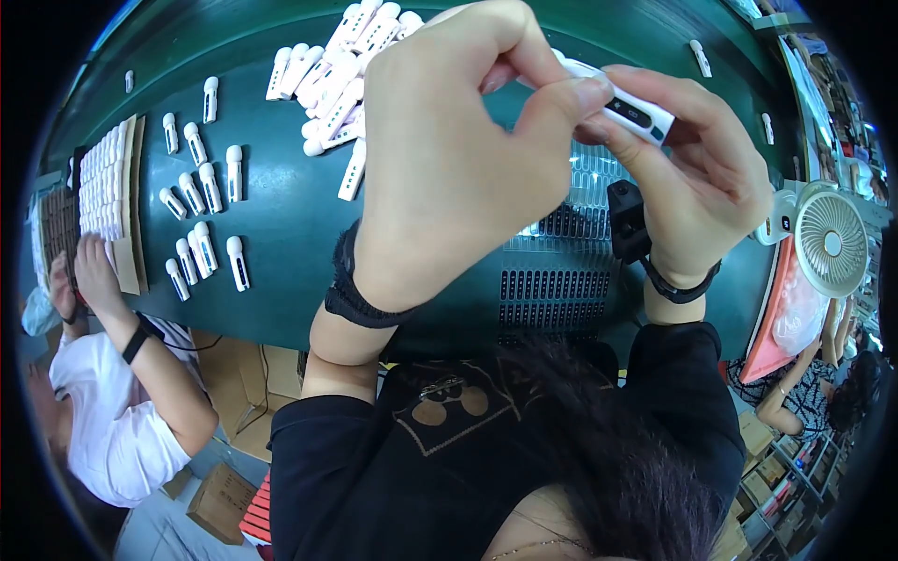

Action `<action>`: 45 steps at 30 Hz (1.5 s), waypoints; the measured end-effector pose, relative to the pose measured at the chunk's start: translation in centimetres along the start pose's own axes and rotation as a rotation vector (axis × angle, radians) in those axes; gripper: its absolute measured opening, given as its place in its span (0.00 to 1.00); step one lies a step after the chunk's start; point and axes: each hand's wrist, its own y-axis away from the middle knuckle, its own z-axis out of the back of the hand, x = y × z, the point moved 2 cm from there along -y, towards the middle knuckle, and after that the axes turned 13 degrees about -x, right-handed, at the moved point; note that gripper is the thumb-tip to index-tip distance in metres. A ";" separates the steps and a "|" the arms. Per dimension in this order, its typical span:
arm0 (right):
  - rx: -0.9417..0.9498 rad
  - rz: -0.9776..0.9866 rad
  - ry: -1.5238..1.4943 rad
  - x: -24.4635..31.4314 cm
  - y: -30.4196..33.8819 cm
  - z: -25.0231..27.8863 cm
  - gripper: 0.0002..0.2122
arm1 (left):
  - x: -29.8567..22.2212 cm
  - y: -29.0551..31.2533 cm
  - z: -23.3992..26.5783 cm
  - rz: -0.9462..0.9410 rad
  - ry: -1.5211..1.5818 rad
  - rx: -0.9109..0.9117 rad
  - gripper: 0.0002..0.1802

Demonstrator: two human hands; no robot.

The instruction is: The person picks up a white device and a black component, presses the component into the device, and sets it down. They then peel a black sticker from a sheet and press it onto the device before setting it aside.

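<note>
A small white wand-shaped device [658, 122] with a black panel on its face is raised above the green table. My left hand [458, 159] is closed at its upper end, the thumb pressed on its face by the black panel. My right hand [702, 168] grips the lower end between thumb and fingers. The device's head is mostly hidden behind my left fingers. Below my hands lie clear sheets of black oblong stickers [552, 285], partly covered by my right hand. A heap of similar white devices [327, 79] lies beyond my left hand.
Several devices with dark panels [208, 187] lie spread on the left of the green table [290, 234]. Further left, a cardboard tray [134, 206] holds rows of white pieces beside a co-worker's hands [94, 271]. A white fan [831, 245] stands at the right edge.
</note>
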 end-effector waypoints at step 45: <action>0.583 0.005 0.417 -8.7 6.0 4.2 0.30 | 11.2 1.8 -12.1 -0.905 -0.385 -0.068 0.38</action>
